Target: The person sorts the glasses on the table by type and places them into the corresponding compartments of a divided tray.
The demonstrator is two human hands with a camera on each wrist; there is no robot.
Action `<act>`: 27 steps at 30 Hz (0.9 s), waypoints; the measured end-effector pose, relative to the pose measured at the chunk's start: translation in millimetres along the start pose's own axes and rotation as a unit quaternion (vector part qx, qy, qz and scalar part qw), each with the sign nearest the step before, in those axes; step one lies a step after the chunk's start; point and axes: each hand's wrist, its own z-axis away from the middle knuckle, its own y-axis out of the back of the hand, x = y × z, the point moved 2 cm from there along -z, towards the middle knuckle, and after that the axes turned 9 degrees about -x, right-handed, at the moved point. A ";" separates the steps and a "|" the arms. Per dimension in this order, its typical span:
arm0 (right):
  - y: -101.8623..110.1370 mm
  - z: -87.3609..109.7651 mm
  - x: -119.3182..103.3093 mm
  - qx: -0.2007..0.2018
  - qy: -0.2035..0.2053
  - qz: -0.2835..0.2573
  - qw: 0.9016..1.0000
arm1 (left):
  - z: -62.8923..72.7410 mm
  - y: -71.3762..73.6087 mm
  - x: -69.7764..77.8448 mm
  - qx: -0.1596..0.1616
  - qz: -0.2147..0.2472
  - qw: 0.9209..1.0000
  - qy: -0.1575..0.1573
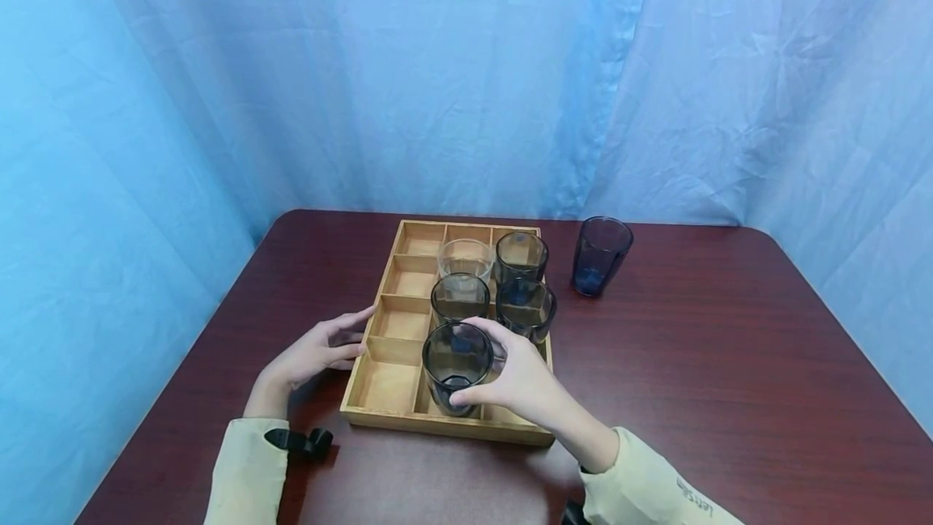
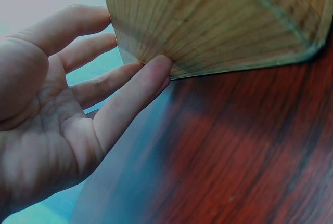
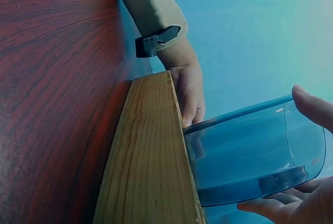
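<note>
My right hand grips a dark tinted glass near its rim, thumb on the near side and fingers behind. In the right wrist view the glass leans slightly, its lower end at the front wall of the wooden tray. It stands over the front compartment of the middle column. At the tray's left side, my left hand touches the outer wall with extended fingertips; the left wrist view shows its thumb at the wall's lower edge.
Behind the held glass, the tray carries another dark glass and a clear glass. Two more dark glasses stand in its right column. A bluish dark glass is on the table beyond the tray's right side. Curtains surround the table.
</note>
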 end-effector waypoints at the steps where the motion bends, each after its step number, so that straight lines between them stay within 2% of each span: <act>1: -0.3 -0.6 0.5 -0.001 0.000 0.001 1.000 | -0.1 0.2 0.0 0.000 0.000 1.000 0.000; 14: -4.9 -6.4 7.4 -0.018 -0.012 0.017 1.000 | -0.4 0.1 0.5 0.002 -0.002 1.000 0.003; 17: -3.2 -4.5 5.4 -0.015 -0.019 0.063 0.998 | -1.5 -0.1 1.3 0.001 -0.003 1.000 0.001; 21: -0.9 -1.8 1.0 -0.023 -0.032 0.146 0.988 | -1.3 -0.1 1.3 0.003 -0.007 1.000 0.002; 27: -0.2 -0.2 -2.3 -0.041 -0.030 0.184 0.982 | 0.1 -0.3 -0.3 0.007 -0.012 1.000 0.005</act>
